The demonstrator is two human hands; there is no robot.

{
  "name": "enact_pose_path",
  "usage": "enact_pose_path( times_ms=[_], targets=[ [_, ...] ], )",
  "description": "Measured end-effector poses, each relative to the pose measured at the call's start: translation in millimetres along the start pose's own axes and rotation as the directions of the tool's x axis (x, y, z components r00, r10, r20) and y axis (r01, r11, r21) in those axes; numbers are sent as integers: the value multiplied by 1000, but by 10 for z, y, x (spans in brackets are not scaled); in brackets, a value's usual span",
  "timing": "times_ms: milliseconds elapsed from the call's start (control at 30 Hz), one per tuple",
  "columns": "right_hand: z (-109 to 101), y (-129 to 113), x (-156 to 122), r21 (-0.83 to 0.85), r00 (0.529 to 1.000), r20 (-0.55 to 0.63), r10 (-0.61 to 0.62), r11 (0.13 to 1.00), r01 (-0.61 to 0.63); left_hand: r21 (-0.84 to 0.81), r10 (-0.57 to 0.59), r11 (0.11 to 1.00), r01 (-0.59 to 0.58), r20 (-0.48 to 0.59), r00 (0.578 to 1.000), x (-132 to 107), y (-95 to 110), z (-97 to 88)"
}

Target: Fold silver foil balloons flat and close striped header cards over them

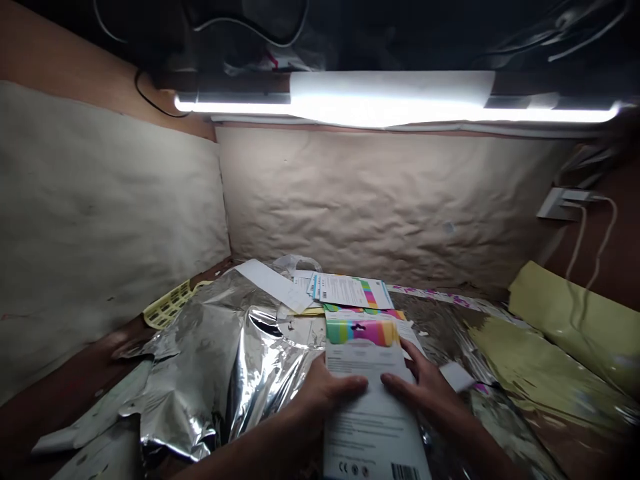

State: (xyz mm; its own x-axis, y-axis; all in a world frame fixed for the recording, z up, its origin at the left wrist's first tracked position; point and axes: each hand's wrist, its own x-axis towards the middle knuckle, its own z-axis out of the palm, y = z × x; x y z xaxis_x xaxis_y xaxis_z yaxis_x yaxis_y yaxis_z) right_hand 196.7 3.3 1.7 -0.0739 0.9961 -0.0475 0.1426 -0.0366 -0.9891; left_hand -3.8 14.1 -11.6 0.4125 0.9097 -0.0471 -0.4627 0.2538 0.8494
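Note:
A flat white retail package point(367, 407) with a rainbow-coloured top strip and a hanging hole is held between my two hands, its printed back facing me. My left hand point(327, 390) grips the left edge, thumb lying across the front. On the right edge my right hand point(423, 377) does the same, its thumb also on the printed face. The fingers behind the package are hidden. Just beyond its top lie more rainbow-striped packages point(353, 291) in an overlapping pile.
Crumpled silver foil point(200, 360) covers the left of the table, with a white strip point(274, 285) on it. A yellow perforated plastic piece point(170, 305) is at far left. Yellow sheets point(530, 367) lie right, below a socket point(557, 203) with hanging cables. A bright tube light point(390, 110) hangs above.

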Motion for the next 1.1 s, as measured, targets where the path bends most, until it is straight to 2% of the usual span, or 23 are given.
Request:
enact_pose_path(
  times_ms=[67, 100, 167, 233, 267, 333, 400, 433, 500, 567, 600, 633, 667, 733, 800, 933, 1100],
  targets=[
    [-59, 68, 54, 19, 991, 104, 89, 996, -91, 120, 44, 992, -37, -49, 998, -12, -19, -32],
    [-81, 123, 80, -29, 989, 101, 105, 994, -103, 216, 89, 974, -67, -93, 992, -16, -12, -61],
    [-117, 259, 124, -236, 996, -6, 90, 968, -89, 440, 193, 892, -108, -153, 969, -25, 23, -132],
    [-158, 375, 162, -504, 991, -131, -32, 863, -39, 612, 235, 784, -102, -142, 962, -37, 68, -196],
    [-178, 403, 185, -614, 982, -152, -110, 789, -7, 670, 227, 737, -89, -122, 966, -42, 90, -223],
    [-200, 361, 257, -742, 968, -93, -233, 665, 88, 747, 203, 662, -57, -105, 974, -40, 132, -267],
    [-149, 188, 388, -782, 950, 19, -312, 587, 209, 779, 270, 623, -77, -122, 955, 2, 174, -322],
    [-81, 69, 481, -788, 933, 79, -351, 551, 274, 763, 323, 638, -107, -139, 936, 44, 199, -360],
    [147, -176, 726, -775, 880, 224, -420, 470, 422, 587, 373, 794, -160, -262, 890, 170, 260, -471],
    [465, -359, 1031, -734, 801, 397, -448, 368, 570, 290, 299, 939, -185, -421, 856, 324, 334, -616],
    [635, -412, 1191, -716, 757, 473, -450, 304, 628, 156, 240, 970, -187, -486, 840, 399, 372, -694],
    [800, -439, 1347, -699, 715, 535, -450, 240, 674, 62, 193, 980, -190, -537, 821, 464, 408, -769],
    [951, -445, 1492, -688, 694, 561, -451, 214, 694, 7, 168, 980, -200, -573, 802, 517, 440, -837],
    [1186, -419, 1729, -679, 667, 584, -462, 173, 714, -69, 139, 971, -228, -614, 777, 584, 485, -942],
    [1321, -378, 1889, -681, 655, 597, -462, 139, 719, -152, 97, 958, -244, -625, 774, 612, 500, -1001],
    [1365, -345, 2013, -685, 633, 660, -406, 24, 729, -285, 3, 935, -212, -591, 806, 658, 463, -1030],
    [1365, -377, 1851, -700, 619, 676, -401, -85, 709, -371, -69, 912, -173, -554, 830, 701, 406, -1034]
  ],
)
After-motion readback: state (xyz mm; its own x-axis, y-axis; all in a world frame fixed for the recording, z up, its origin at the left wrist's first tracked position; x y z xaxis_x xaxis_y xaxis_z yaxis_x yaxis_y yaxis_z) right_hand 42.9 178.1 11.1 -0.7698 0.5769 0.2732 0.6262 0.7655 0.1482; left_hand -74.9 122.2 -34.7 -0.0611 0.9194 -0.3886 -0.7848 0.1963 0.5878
